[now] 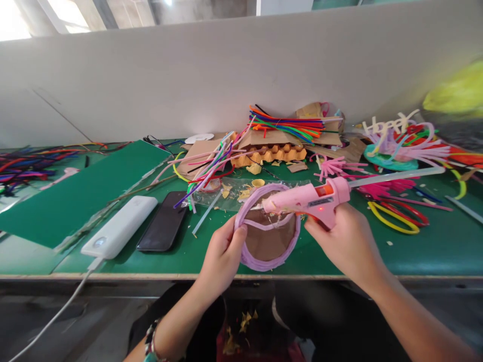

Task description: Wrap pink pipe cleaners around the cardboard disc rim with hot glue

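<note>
L hand [226,241] is pinching the L edge of a round brown card disc [269,244], thumb on the near face, fingers mostly hidden behind. The disc is facing the wearer over the front part of the green worktop [328,261], approx. mid-view; can't tell if its lower edge is touching the surface. R hand [349,231] is gripping the handle of a pink glue gun [294,199]; can't tell if the trigger is being squeezed. The nozzle is pointing L, at or v. near the inner L side of the lilac fuzzy rim [296,244]; contact isn't clear. A small red light is glowing on the gun's side, & a translucent glue stick [400,176] is sticking out the back.

Progress, judging by looks: rim is seemingly done, lilac running round most or all of the edge (part is hidden by gun & L hand). One lilac strip [264,226] is crossing the face in a curve, approx. halfway up; its L end is lying by the thumb, prob. the bit being fixed now. Brown card is showing bare below the strip & partly above, so the infill is looking barely started.

Behind, a bundle of coloured pipe cleaners [287,123] is lying above an egg carton [269,155]; phone [164,221] & white power bank [121,226] are sitting to the L.
</note>
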Available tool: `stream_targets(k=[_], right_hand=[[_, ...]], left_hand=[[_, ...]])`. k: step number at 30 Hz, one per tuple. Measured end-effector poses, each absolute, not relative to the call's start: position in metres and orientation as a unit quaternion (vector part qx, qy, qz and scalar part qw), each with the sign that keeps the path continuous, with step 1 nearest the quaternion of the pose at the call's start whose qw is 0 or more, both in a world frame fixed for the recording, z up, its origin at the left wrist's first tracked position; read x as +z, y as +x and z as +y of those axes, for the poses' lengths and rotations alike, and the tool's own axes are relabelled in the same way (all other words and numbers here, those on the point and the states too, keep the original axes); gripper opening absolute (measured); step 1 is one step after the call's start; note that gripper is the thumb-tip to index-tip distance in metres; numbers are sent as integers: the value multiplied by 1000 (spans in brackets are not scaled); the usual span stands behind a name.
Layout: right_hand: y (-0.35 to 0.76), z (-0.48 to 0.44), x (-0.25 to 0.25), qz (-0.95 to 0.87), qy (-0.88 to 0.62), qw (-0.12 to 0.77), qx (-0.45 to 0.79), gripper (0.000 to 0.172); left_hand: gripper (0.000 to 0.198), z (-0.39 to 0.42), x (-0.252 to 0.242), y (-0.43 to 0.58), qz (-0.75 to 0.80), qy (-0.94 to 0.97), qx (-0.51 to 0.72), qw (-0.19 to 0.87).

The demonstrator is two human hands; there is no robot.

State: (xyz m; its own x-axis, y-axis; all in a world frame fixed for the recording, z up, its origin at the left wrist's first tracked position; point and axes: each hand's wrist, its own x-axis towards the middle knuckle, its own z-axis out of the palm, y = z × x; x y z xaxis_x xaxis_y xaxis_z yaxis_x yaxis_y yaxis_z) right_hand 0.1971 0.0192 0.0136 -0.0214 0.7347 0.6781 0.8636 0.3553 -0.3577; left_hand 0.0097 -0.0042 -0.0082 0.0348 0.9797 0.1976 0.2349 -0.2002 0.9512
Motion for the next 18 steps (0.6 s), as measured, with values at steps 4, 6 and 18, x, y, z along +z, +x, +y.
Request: stream_targets(k=[4,6,18], right_hand=[[198,20,14,-705,-570,415,-78,18],[200,21,14,-700,-579,411,-76,17],[212,27,14,-664,-625,404,-65,15]], left_hand=[[36,-5,-9,9,507,605,477,388],[36,-5,-9,9,508,603,475,390],[34,-5,-7,9,507,599,480,391]])
